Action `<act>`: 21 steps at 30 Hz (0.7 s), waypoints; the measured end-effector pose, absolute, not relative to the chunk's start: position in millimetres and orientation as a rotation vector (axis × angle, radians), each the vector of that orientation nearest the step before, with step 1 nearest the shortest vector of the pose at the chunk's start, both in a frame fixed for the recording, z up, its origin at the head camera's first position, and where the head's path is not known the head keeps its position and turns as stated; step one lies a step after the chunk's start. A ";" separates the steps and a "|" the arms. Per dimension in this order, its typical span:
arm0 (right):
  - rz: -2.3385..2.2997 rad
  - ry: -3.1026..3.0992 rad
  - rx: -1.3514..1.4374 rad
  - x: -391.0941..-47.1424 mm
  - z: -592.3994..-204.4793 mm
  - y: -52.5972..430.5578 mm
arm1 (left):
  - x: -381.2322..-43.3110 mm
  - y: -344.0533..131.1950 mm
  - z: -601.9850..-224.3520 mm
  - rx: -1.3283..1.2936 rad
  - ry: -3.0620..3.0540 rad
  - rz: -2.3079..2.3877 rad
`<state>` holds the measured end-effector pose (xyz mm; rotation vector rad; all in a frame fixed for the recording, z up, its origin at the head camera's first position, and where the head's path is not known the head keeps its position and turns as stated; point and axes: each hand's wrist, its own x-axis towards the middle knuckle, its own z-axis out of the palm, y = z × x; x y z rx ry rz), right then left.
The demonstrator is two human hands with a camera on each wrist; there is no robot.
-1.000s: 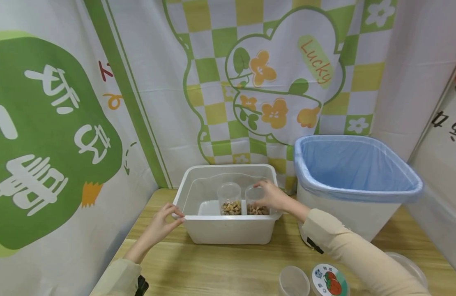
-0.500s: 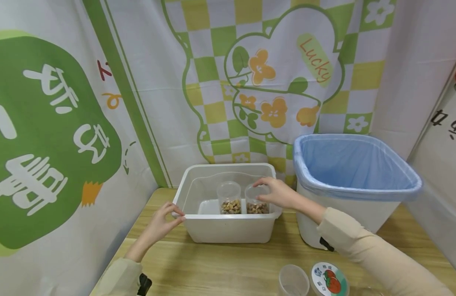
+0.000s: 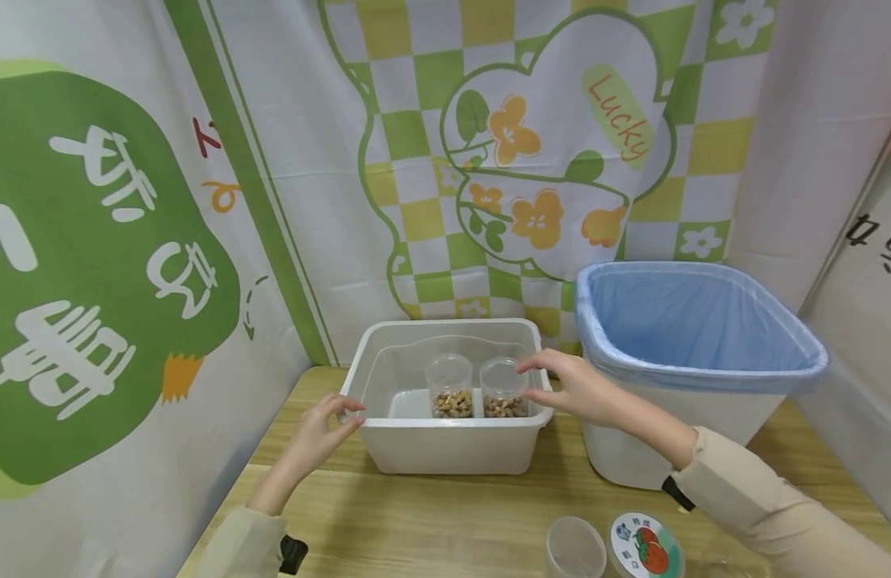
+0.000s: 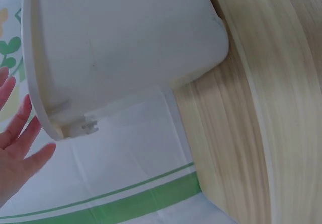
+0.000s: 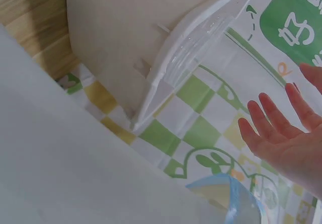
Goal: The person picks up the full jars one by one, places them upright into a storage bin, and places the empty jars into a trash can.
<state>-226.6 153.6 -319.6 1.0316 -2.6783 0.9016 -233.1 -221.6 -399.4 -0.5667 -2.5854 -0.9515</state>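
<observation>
A white plastic tub (image 3: 445, 449) stands on the wooden table. Inside it, side by side, are two clear plastic cups, the left cup (image 3: 449, 373) and the right cup (image 3: 499, 377), each part filled with small tan-brown nut-like pieces. My left hand (image 3: 323, 433) rests its fingertips on the tub's front left corner; in the left wrist view its fingers (image 4: 22, 128) lie loosely by the rim. Over the tub's right edge is my right hand (image 3: 579, 389), fingers and thumb spread, close to the right cup. Nothing is in its grasp in the right wrist view.
A white bin (image 3: 655, 433) lined with a blue bag (image 3: 677, 321) stands right of the tub. Near the front are a clear cup (image 3: 575, 550) and a round container with a tomato-printed lid (image 3: 646, 547). Patterned cloth (image 3: 417, 160) hangs behind and at the sides.
My right hand has let go of the right cup and drawn back to the right, over the tub's edge. The left hand stays at the tub's corner.
</observation>
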 end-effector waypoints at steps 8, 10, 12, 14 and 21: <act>0.665 -2.408 1.065 -201.7 -314.4 174.7 | -218.9 -200.8 -391.2 -0.674 -2.497 -0.987; 0.637 -2.358 1.064 -196.7 -313.1 181.7 | -215.3 -193.5 -390.1 -0.725 -2.463 -0.979; 0.621 -2.323 1.058 -192.6 -312.2 189.0 | -212.3 -186.1 -389.1 -0.778 -2.424 -0.974; 0.609 -2.291 1.051 -189.6 -311.9 196.3 | -210.2 -178.7 -388.4 -0.837 -2.380 -0.978; 0.636 -2.163 1.026 -180.9 -308.1 220.8 | -203.2 -149.5 -386.3 -1.039 -2.249 -1.000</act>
